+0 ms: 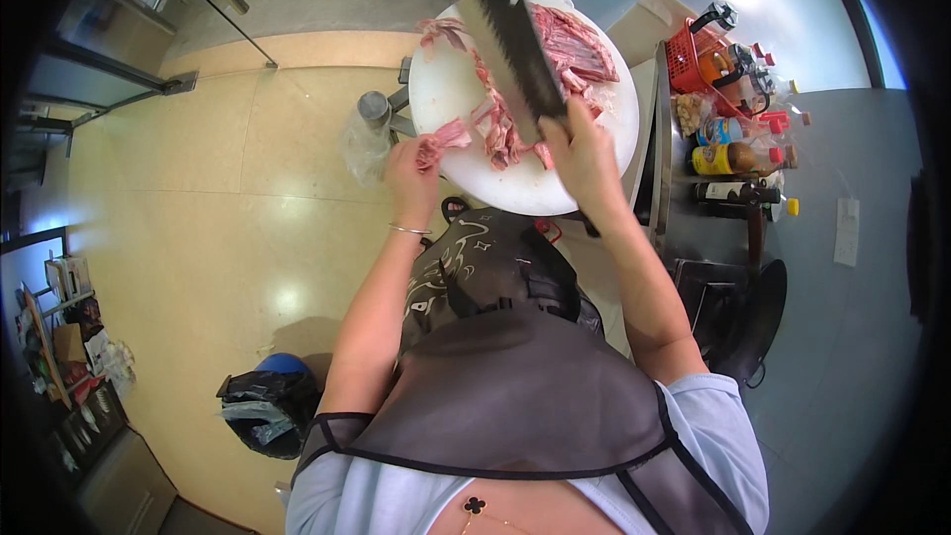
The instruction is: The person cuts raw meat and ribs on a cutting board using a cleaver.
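Note:
My right hand [583,160] is closed on the handle of a broad cleaver [520,52], whose blade is raised across a round white cutting board [453,100] and is slightly blurred. In my left hand [412,174] is a piece of raw meat [448,135], held at the board's near left edge. Chopped raw meat pieces [499,134] lie along the board's middle, partly behind the blade. A larger slab of raw ribs [572,44] rests at the far right of the board, and another meat scrap [440,31] is at its far left rim.
On the right, a metal counter [672,219] carries a red plastic basket [687,59], sauce and oil bottles [724,160] and a dark wok [765,319]. A metal post [374,108] with a plastic bag stands left of the board. A lined trash bin [271,416] is on the floor at lower left.

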Demonstrator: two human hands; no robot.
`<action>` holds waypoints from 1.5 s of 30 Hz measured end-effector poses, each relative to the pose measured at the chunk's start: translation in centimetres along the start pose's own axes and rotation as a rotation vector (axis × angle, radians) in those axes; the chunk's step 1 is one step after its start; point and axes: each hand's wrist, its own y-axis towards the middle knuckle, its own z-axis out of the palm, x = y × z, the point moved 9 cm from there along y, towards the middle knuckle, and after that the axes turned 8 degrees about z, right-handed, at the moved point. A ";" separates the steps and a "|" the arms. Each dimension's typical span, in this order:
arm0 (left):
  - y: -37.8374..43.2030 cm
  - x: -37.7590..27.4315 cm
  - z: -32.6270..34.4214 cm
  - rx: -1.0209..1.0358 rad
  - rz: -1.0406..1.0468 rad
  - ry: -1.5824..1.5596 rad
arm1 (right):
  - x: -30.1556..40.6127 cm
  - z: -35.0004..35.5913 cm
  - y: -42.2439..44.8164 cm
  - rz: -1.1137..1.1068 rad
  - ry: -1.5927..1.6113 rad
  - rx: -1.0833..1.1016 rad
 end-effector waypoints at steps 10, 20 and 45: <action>0.1 -1.4 -0.8 -0.073 0.012 0.023 | -6.4 4.9 -4.0 -0.044 -0.501 0.172; 0.0 -4.7 0.0 -0.026 0.215 0.206 | -4.5 3.2 -1.9 0.015 -0.309 0.084; 0.1 -4.5 0.9 0.012 0.204 0.173 | -1.2 11.4 -1.8 -0.191 -0.519 0.057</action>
